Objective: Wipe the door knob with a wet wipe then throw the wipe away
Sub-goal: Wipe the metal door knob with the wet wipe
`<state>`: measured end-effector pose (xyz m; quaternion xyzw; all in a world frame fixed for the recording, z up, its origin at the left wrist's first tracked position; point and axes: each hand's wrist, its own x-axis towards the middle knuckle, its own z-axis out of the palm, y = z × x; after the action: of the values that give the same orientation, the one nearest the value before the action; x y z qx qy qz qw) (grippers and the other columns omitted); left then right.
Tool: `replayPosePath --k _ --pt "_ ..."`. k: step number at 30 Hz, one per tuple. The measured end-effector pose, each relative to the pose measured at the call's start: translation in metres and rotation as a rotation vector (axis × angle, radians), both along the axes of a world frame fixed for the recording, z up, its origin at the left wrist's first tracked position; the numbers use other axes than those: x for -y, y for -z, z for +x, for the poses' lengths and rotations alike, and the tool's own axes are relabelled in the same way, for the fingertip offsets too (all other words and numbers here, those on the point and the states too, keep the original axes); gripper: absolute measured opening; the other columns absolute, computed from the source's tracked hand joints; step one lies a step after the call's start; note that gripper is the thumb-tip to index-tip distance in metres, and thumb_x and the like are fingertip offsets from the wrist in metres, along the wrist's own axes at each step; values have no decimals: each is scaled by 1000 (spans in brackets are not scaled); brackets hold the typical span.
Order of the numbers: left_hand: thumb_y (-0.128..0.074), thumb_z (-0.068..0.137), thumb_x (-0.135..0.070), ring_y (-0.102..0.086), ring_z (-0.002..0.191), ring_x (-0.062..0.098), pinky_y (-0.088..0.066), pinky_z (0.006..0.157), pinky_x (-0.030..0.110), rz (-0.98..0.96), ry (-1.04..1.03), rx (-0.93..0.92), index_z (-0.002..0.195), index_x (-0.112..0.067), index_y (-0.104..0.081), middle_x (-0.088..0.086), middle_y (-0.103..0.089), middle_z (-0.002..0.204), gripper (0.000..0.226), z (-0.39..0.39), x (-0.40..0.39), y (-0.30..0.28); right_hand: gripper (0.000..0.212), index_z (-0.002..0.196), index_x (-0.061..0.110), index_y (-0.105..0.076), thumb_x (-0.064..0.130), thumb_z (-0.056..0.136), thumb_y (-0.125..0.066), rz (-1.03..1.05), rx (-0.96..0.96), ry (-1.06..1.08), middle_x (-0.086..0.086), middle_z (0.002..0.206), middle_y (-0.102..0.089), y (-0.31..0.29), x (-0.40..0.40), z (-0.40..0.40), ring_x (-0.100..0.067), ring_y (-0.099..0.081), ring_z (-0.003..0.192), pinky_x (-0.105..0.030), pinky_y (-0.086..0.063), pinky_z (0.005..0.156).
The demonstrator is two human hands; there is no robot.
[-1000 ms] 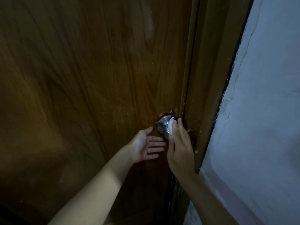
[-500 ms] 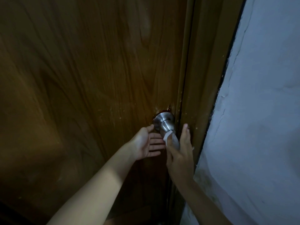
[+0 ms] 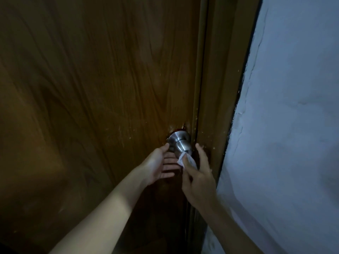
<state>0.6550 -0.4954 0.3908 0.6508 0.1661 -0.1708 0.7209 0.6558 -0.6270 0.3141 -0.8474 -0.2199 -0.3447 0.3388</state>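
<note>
1. The place looks like the inside of a home, seen at an interior doorway in dim light
2. A brown wooden door [image 3: 91, 88] with a printed grain fills most of the view; its face carries small pale flecks and scuffs near the latch side
3. A matching wooden door frame [image 3: 218, 88] runs up beside it
4. A round brushed-metal door knob [image 3: 180, 143], of the common household kind, sits at the door's edge
5. To the right stands a pale painted plaster wall [image 3: 293, 125], uneven and cracked along the frame
</note>
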Motion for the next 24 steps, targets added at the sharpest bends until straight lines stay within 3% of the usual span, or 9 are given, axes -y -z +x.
replayPosePath --k 3,5,8,10,12,14,17,20,24 --pt "-35 95 -40 -61 100 18 -44 86 35 76 -45 20 95 -19 -61 5 -66 105 34 1 5 0 32 110 8 -67 17 87 -47 160 123 39 -6 106 -48 -20 2 3 -16 -51 91 -27 -52 68" --pt "-40 94 -37 -61 97 17 -44 88 35 70 -84 7 94 -18 -60 4 -67 100 28 2 7 -2 32 113 7 -65 15 87 -48 136 179 63 -10 101 -55 -33 -1 9 -17 -50 87 -22 -45 68" --pt "-44 93 -32 -60 93 17 -45 89 35 39 -133 -8 95 -18 -61 4 -65 96 22 4 10 -3 34 111 7 -65 15 85 -45 -104 180 -4 -18 103 -68 -40 -7 18 -26 -62 97 -35 -56 73" --pt "-44 93 -29 -59 95 18 -46 89 34 27 -155 0 98 -19 -61 4 -64 97 21 3 11 -3 38 112 5 -64 15 84 -40 -229 118 -65 -19 111 -68 -39 -9 22 -32 -62 108 -44 -54 87" --pt "-44 93 -26 -59 91 18 -48 83 32 14 -171 2 104 -18 -62 4 -63 93 22 3 12 -3 46 123 3 -56 20 87 -32 -240 -16 -125 -20 130 -58 -41 -11 22 -32 -48 127 -47 -42 103" --pt "-45 93 -25 -59 86 17 -48 76 30 5 -168 1 104 -17 -62 3 -63 90 23 2 12 -3 55 135 4 -43 29 91 -22 -213 -116 -146 -17 145 -42 -42 -13 19 -28 -30 139 -39 -27 111" --pt "-47 92 -28 -60 95 18 -48 84 32 8 -167 -4 105 -18 -62 4 -65 102 22 2 13 -3 53 140 6 -35 33 95 -24 -73 -207 -96 -15 145 -41 -44 -13 19 -25 -37 136 -27 -28 106" --pt "-48 92 -29 -60 93 16 -47 83 31 28 -169 -1 106 -18 -60 3 -64 102 21 1 13 -2 48 139 6 -36 29 97 -37 64 -307 -52 -15 136 -52 -49 -14 16 -27 -51 124 -33 -43 100" --pt "-48 92 -31 -60 99 17 -48 76 29 55 -155 4 110 -19 -60 3 -64 108 25 0 13 -2 48 131 12 -46 39 91 -49 344 -604 -8 -5 108 -64 -56 -16 13 -15 -62 97 -18 -43 71"
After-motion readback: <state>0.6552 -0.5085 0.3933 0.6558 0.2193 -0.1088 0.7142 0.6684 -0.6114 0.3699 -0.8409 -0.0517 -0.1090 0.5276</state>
